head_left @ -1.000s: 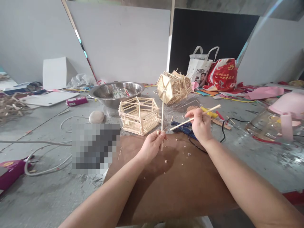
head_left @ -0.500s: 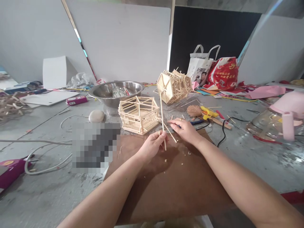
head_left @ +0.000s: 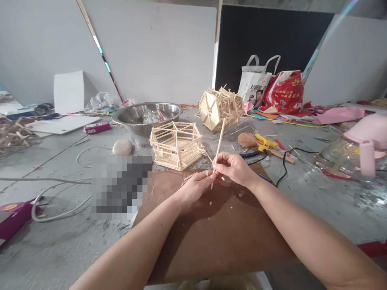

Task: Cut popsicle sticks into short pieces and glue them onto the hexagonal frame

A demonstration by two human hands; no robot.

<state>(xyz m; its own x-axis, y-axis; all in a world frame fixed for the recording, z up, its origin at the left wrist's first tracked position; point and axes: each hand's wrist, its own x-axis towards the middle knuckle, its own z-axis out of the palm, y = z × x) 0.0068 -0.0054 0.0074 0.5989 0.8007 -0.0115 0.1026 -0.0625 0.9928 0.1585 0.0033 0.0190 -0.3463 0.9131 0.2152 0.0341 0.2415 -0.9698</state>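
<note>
Both hands meet above a brown cardboard sheet (head_left: 229,237). My right hand (head_left: 234,167) pinches a long thin wooden stick (head_left: 219,139) that stands nearly upright, leaning right. My left hand (head_left: 196,189) is closed on a few short stick pieces (head_left: 190,177) and touches the long stick's lower end. Just beyond the hands sits a hexagonal frame of wooden sticks (head_left: 176,144). A second stick model (head_left: 220,108) lies tipped on its side behind it.
A steel bowl (head_left: 148,116) stands at the back. A yellow glue gun (head_left: 266,141), blue-handled pliers (head_left: 249,154) and a black cable (head_left: 284,163) lie right of the hands. Bags (head_left: 272,90), coloured paper and a glass jug (head_left: 344,159) fill the right side. White cable (head_left: 60,201) loops on the left.
My right hand swung its stick down from far right, laid it by the frame, then came to the left hand. The upright stick now sits in my right fingers, leaning right.
</note>
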